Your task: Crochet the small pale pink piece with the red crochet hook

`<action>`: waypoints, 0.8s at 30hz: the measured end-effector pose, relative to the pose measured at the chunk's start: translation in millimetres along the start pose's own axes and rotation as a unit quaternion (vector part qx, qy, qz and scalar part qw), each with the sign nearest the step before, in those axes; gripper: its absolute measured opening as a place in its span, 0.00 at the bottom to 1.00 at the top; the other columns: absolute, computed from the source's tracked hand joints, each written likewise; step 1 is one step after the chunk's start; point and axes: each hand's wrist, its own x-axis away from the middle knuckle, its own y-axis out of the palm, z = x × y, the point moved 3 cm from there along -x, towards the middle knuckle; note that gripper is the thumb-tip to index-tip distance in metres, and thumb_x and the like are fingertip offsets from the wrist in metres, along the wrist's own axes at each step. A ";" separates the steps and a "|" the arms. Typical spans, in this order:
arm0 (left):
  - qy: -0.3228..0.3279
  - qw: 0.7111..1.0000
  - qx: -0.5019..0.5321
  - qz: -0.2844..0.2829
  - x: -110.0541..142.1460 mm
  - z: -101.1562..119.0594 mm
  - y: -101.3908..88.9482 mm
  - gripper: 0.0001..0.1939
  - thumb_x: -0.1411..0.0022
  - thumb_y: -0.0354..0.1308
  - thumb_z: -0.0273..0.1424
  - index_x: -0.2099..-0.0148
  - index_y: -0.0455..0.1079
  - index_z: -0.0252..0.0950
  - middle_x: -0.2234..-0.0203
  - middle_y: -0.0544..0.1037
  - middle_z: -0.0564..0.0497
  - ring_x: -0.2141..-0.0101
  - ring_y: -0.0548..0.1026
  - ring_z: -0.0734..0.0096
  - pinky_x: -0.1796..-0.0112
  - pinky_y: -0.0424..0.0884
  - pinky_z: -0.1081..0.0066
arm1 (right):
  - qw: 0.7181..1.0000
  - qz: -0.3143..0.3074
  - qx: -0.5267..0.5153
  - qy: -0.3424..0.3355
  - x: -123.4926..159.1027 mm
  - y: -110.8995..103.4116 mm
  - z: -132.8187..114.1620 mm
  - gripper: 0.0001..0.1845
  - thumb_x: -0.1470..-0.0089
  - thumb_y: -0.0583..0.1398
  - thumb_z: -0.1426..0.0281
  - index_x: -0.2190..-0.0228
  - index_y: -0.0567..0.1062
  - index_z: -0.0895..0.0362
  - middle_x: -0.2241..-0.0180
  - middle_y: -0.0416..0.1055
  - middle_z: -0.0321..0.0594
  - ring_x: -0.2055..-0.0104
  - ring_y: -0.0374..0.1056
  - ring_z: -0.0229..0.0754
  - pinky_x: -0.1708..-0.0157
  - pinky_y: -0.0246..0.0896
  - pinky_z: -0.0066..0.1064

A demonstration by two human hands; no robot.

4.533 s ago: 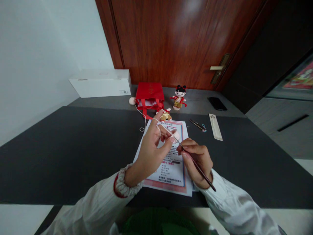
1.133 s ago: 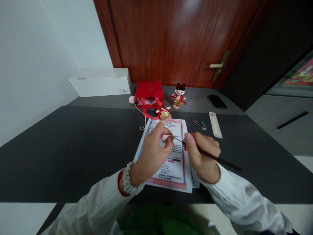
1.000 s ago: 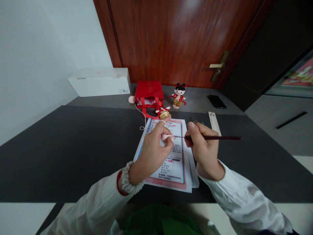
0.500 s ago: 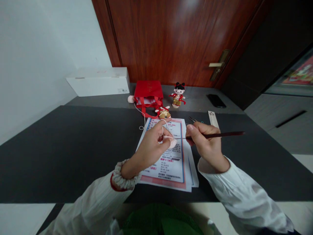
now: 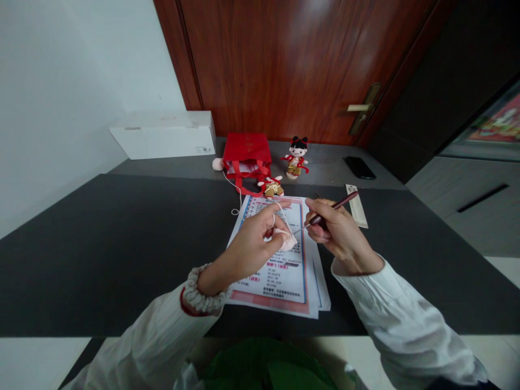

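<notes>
Between the thumb and fingers of my left hand [image 5: 260,233] is a small pale pink crochet piece [image 5: 288,242]. Light yarn [image 5: 284,214] loops around the fingers of that hand and runs down to the piece. My right hand [image 5: 343,235] is closed around a crochet hook [image 5: 343,201] with a dark handle, tilted up to the right. The hook's thin metal shaft reaches the edge of the piece; its very tip is too small to make out. Printed pattern sheets [image 5: 284,292] lie beneath both hands.
Behind the sheets are a red bag [image 5: 246,147], a ball of pale yarn [image 5: 218,164], a headless doll body [image 5: 272,187] and a finished doll [image 5: 297,157]. A phone [image 5: 359,167] and a pale flat strip [image 5: 357,208] lie right. A white box [image 5: 164,135] stands back left.
The crochet hook has swung from nearly level to slanting up and right. My right hand has turned with it, and the yarn over my left fingers now stretches to the piece.
</notes>
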 end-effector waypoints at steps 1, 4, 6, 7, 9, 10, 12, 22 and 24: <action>-0.003 1.000 0.012 -0.002 0.2 0.1 0.6 0.25 0.43 0.55 0.22 0.42 0.60 0.30 0.73 0.72 0.54 0.74 0.67 0.75 0.70 0.64 0.71 | 1.000 -0.010 -0.016 0.013 -0.7 -0.4 1.3 0.23 0.55 0.66 0.62 0.88 0.62 0.57 0.94 0.55 0.27 0.92 0.42 0.24 0.91 0.32 0.18; -0.011 0.999 0.038 0.000 0.7 -0.3 2.4 0.23 0.43 0.55 0.22 0.44 0.61 0.31 0.74 0.71 0.55 0.75 0.67 0.75 0.72 0.63 0.72 | 0.997 -0.021 -0.058 0.051 -3.0 -3.5 7.8 0.22 0.55 0.66 0.64 0.87 0.61 0.58 0.93 0.55 0.26 0.92 0.41 0.23 0.91 0.32 0.17; -0.011 0.999 0.047 0.002 0.7 -0.7 3.5 0.23 0.43 0.55 0.22 0.44 0.62 0.33 0.74 0.71 0.55 0.75 0.66 0.75 0.72 0.62 0.72 | 0.994 -0.020 -0.081 0.069 -4.1 -5.9 12.6 0.20 0.55 0.66 0.65 0.85 0.63 0.58 0.93 0.56 0.26 0.91 0.41 0.23 0.91 0.32 0.17; -0.009 0.999 0.052 0.001 0.6 -0.9 4.1 0.24 0.42 0.55 0.22 0.43 0.62 0.34 0.74 0.71 0.55 0.75 0.66 0.75 0.72 0.62 0.72 | 0.993 -0.023 -0.089 0.073 -4.4 -6.6 14.3 0.19 0.55 0.66 0.66 0.84 0.63 0.58 0.93 0.56 0.26 0.91 0.40 0.23 0.91 0.32 0.17; -0.007 0.998 0.065 -0.002 0.2 -1.2 5.4 0.25 0.42 0.55 0.21 0.42 0.61 0.34 0.74 0.71 0.54 0.75 0.66 0.75 0.72 0.62 0.72 | 0.993 -0.037 -0.096 0.065 -4.1 -7.2 15.9 0.18 0.53 0.65 0.65 0.83 0.64 0.58 0.92 0.57 0.26 0.91 0.40 0.23 0.91 0.33 0.16; -0.006 0.997 0.073 -0.002 0.0 -1.3 6.0 0.25 0.42 0.55 0.21 0.42 0.61 0.34 0.74 0.71 0.54 0.75 0.67 0.75 0.72 0.62 0.72 | 0.993 -0.046 -0.098 0.055 -3.6 -7.1 15.9 0.18 0.51 0.65 0.65 0.83 0.64 0.58 0.92 0.57 0.26 0.91 0.40 0.23 0.91 0.33 0.16; -0.005 0.996 0.088 -0.002 -0.7 -1.4 7.1 0.25 0.43 0.55 0.21 0.42 0.61 0.34 0.74 0.70 0.55 0.75 0.66 0.76 0.72 0.62 0.73 | 0.993 -0.062 -0.099 0.036 -2.2 -6.5 15.7 0.18 0.49 0.64 0.65 0.82 0.63 0.58 0.91 0.56 0.25 0.90 0.40 0.23 0.91 0.34 0.16; -0.024 0.984 0.174 -0.010 -1.6 -8.1 6.3 0.29 0.44 0.58 0.22 0.41 0.59 0.35 0.73 0.71 0.55 0.72 0.69 0.75 0.70 0.64 0.73 | 0.987 -0.140 -0.072 -0.034 1.3 -8.5 13.0 0.17 0.47 0.63 0.65 0.80 0.63 0.56 0.87 0.60 0.27 0.86 0.48 0.27 0.86 0.42 0.20; -0.027 0.981 0.190 -0.021 -1.0 -9.8 6.4 0.30 0.44 0.59 0.23 0.40 0.58 0.36 0.73 0.71 0.55 0.72 0.70 0.75 0.70 0.64 0.73 | 0.984 -0.157 -0.075 -0.025 2.1 -9.4 12.6 0.16 0.49 0.64 0.67 0.80 0.63 0.56 0.85 0.62 0.27 0.84 0.50 0.28 0.85 0.43 0.20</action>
